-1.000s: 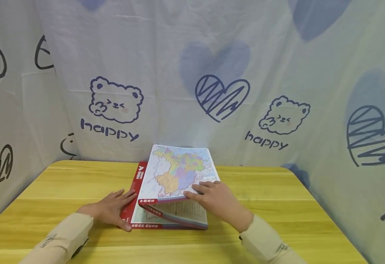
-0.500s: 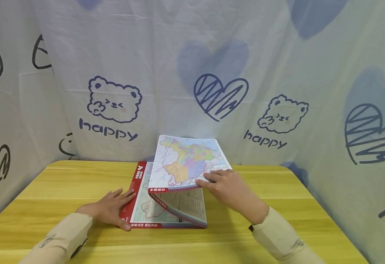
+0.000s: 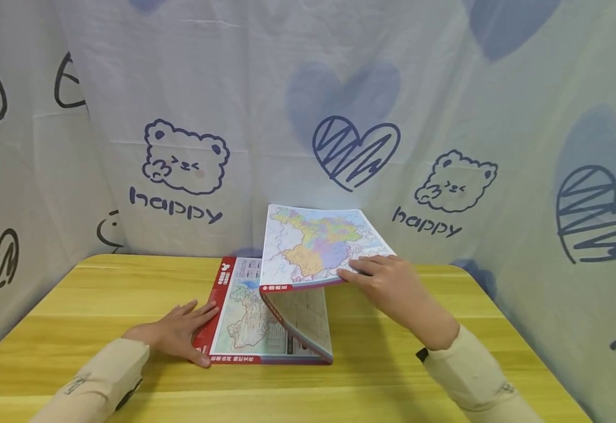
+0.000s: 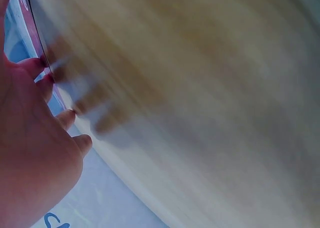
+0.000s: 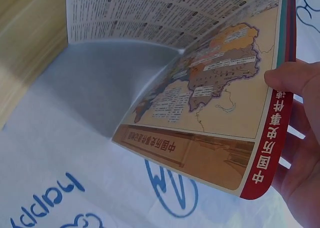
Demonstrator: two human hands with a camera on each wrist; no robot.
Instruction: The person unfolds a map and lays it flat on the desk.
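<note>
A folded map (image 3: 249, 323) with a red left border lies on the wooden table, printed with a coloured map and text. My left hand (image 3: 183, 332) rests on that border with its fingers spread. My right hand (image 3: 392, 288) pinches the edge of the map's upper panel (image 3: 313, 252), which is raised and tilted above the lower one. In the right wrist view the thumb (image 5: 287, 77) lies on one face of the panel and the fingers are behind it. A bent fold joins the raised panel to the base at the right. The left wrist view shows the fingertips (image 4: 65, 119) at the table surface.
The yellow wood-grain table (image 3: 128, 282) has rounded far corners. Pale cloth (image 3: 265, 117) with hearts, bears and "happy" lettering hangs behind the table and on both sides, close to its far edge.
My right hand has moved right and away from me, lifting the upper panel and exposing more of the map beneath. My left hand has stayed in place on the red border.
</note>
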